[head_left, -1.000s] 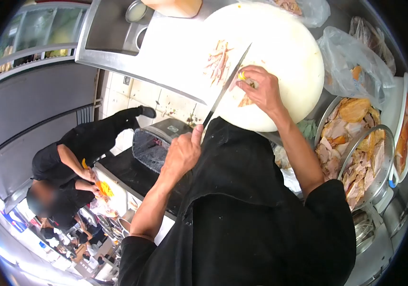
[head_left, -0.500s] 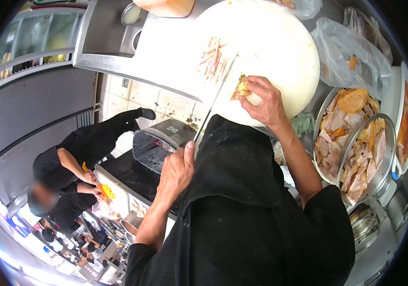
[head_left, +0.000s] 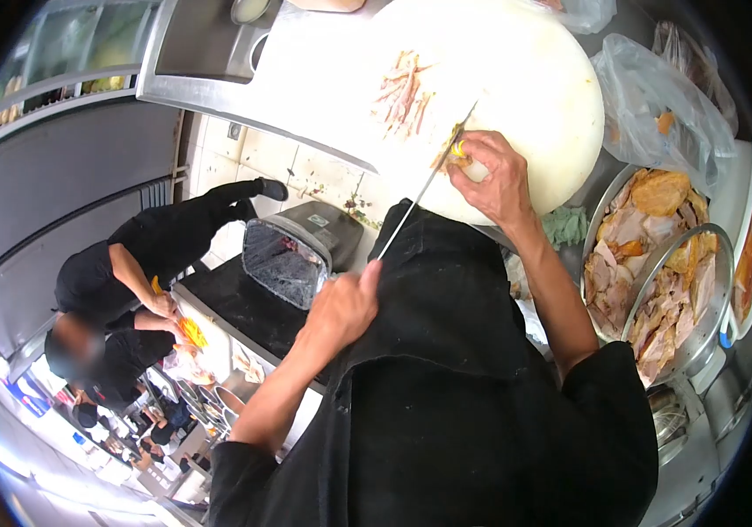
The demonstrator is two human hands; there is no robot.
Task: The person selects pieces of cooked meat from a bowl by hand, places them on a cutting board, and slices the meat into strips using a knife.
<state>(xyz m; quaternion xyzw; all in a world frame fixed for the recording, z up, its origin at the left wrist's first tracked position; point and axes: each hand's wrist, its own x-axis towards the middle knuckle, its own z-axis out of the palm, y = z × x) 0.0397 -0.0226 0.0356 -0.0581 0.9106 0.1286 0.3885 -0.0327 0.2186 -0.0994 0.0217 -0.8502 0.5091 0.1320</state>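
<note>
My left hand is closed around the handle of a long, thin-bladed knife, its blade slanting up and right over the round white cutting board. My right hand has its fingers curled on a small piece of cooked meat on the board. The blade lies across this piece, close to the fingertips, where a bit of yellow shows. Left of it lies a small heap of thin meat strips. The knife handle is mostly hidden in my left hand.
On the right stand a large bowl of meat pieces and a clear bowl. Behind them lies a plastic bag. A green cloth is beside the board. At left, a lined bin and a co-worker handling yellow strips.
The knife has moved right, from beside the meat piece to across it. My left hand has shifted up and right with it. The right hand keeps its hold.
</note>
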